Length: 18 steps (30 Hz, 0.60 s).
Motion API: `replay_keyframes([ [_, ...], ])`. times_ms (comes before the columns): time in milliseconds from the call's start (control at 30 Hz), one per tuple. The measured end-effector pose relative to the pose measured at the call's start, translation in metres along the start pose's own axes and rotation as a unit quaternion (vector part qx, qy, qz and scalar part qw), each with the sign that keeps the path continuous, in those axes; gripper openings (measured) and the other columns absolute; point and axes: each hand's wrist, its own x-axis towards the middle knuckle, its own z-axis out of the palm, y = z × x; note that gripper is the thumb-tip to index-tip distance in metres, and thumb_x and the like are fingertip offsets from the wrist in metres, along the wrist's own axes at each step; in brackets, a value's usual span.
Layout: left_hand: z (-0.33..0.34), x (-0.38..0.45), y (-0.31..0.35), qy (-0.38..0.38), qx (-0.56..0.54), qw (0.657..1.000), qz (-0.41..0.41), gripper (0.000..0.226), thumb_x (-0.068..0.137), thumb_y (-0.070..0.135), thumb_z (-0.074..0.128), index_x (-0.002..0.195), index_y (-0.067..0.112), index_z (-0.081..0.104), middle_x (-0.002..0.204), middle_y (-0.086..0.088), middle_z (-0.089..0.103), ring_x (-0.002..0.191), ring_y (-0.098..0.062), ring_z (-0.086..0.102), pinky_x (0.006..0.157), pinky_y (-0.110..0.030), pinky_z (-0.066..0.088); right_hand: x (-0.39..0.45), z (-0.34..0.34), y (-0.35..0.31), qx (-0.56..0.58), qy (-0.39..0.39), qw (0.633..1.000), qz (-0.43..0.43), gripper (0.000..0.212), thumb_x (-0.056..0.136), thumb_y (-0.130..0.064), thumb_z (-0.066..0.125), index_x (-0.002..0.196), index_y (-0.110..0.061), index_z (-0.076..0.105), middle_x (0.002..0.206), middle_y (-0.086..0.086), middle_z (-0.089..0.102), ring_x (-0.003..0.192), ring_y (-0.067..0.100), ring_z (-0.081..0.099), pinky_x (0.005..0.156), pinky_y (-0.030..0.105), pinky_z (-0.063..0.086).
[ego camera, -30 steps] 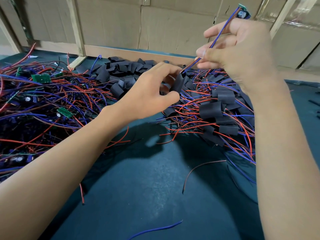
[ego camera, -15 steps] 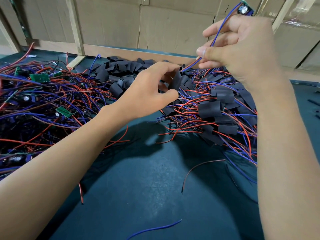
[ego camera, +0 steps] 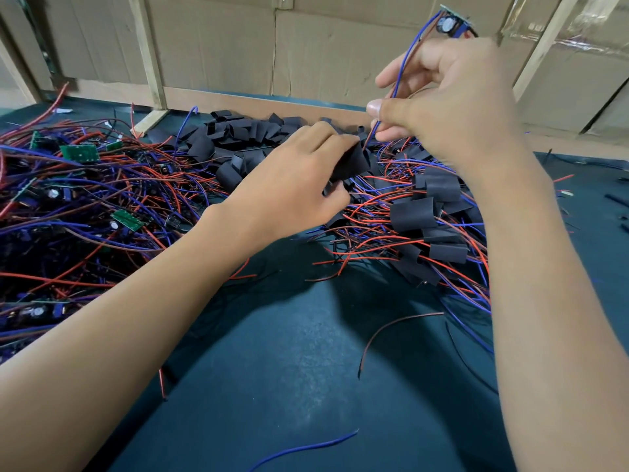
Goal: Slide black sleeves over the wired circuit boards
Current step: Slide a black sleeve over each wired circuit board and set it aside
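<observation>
Two hands work above our dark surface [ego camera: 306, 369]: our left hand [ego camera: 292, 185] pinches a flat black sleeve [ego camera: 352, 161], while our right hand [ego camera: 452, 107], just beside and higher, grips thin blue and red wires [ego camera: 403, 68] whose small circuit board [ego camera: 454, 23] sticks up behind its fingers.

Work surface: dark teal matte table top [ego camera: 289, 369]. Left of the left hand [ego camera: 289, 195], a tangled heap of red and blue wires with small green circuit boards [ego camera: 85, 206]. Beyond it, a pile of loose flat black sleeves [ego camera: 238, 134]. Under the right hand [ego camera: 452, 107], black-sleeved boards with trailing wires [ego camera: 429, 216]. Nearer, below both forearms, a stray blue wire offcut [ego camera: 303, 447] and a stray dark red wire offcut [ego camera: 391, 332].
</observation>
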Motion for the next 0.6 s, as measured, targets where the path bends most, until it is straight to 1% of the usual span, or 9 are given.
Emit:
replay_keyframes([
  [100,0.000,0.001,0.003,0.003,-0.003,1.000,-0.015,0.051,0.084,0.015,0.061,0.134,0.003,0.057,0.110,-0.016,0.060,0.105,-0.034,0.058,0.094,-0.041,0.047,-0.002,0.005,-0.002,0.029,0.003,1.000,0.007,0.011,0.082,0.000,0.077,0.087,-0.004,0.068,0.068,0.006,0.066,0.063,0.021,0.074,0.061,0.032,0.063],
  [167,-0.002,0.002,0.001,0.017,-0.004,0.999,-0.032,0.050,0.084,0.017,0.060,0.133,0.004,0.058,0.109,-0.016,0.059,0.104,-0.034,0.058,0.091,-0.042,0.048,-0.001,0.007,-0.003,0.054,0.017,0.998,0.015,0.011,0.082,0.000,0.076,0.081,-0.006,0.067,0.066,0.006,0.066,0.063,0.024,0.074,0.061,0.034,0.063],
  [267,-0.005,0.004,-0.003,0.034,-0.009,0.998,-0.050,0.050,0.084,0.019,0.060,0.132,0.006,0.058,0.109,-0.013,0.060,0.103,-0.032,0.057,0.088,-0.041,0.049,0.000,0.007,-0.003,0.066,0.021,0.998,0.012,0.010,0.082,-0.001,0.076,0.081,-0.005,0.067,0.065,0.004,0.067,0.063,0.023,0.074,0.061,0.033,0.063],
  [367,-0.005,0.004,-0.004,0.036,-0.018,0.998,-0.058,0.049,0.084,0.019,0.059,0.131,0.005,0.058,0.110,-0.012,0.060,0.102,-0.030,0.056,0.088,-0.041,0.048,0.001,0.007,-0.002,0.074,0.029,0.997,0.013,0.010,0.082,-0.002,0.077,0.082,-0.005,0.068,0.063,0.001,0.067,0.063,0.023,0.074,0.061,0.033,0.063],
  [433,-0.005,0.004,-0.003,0.036,-0.028,0.997,-0.061,0.047,0.084,0.019,0.060,0.129,0.005,0.059,0.106,-0.008,0.059,0.097,-0.026,0.054,0.087,-0.041,0.048,0.002,0.007,-0.002,0.068,0.030,0.997,0.020,0.011,0.081,-0.004,0.078,0.081,-0.006,0.068,0.065,0.004,0.068,0.063,0.024,0.074,0.062,0.035,0.063],
  [500,-0.006,0.004,-0.001,0.049,-0.046,0.996,-0.066,0.044,0.083,0.019,0.061,0.125,0.006,0.061,0.102,-0.003,0.057,0.091,-0.021,0.051,0.085,-0.039,0.048,0.001,0.008,-0.001,0.058,0.018,0.998,0.036,0.012,0.079,-0.007,0.081,0.078,-0.008,0.069,0.065,0.006,0.070,0.064,0.027,0.074,0.062,0.041,0.064],
  [533,-0.008,0.005,0.000,0.057,-0.057,0.994,-0.068,0.043,0.083,0.019,0.061,0.123,0.007,0.062,0.102,-0.002,0.058,0.091,-0.020,0.053,0.085,-0.038,0.048,0.001,0.009,0.000,0.035,0.007,0.998,0.042,0.013,0.078,-0.010,0.083,0.077,-0.010,0.070,0.066,0.005,0.071,0.066,0.028,0.074,0.064,0.043,0.064],
  [600,-0.010,0.006,0.002,0.073,-0.082,0.991,-0.077,0.042,0.081,0.018,0.061,0.122,0.009,0.064,0.103,-0.004,0.064,0.093,-0.021,0.057,0.086,-0.037,0.049,0.001,0.012,0.002,-0.036,-0.011,0.998,0.041,0.014,0.078,-0.021,0.085,0.075,-0.018,0.072,0.068,-0.002,0.070,0.071,0.024,0.073,0.072,0.047,0.062],
])
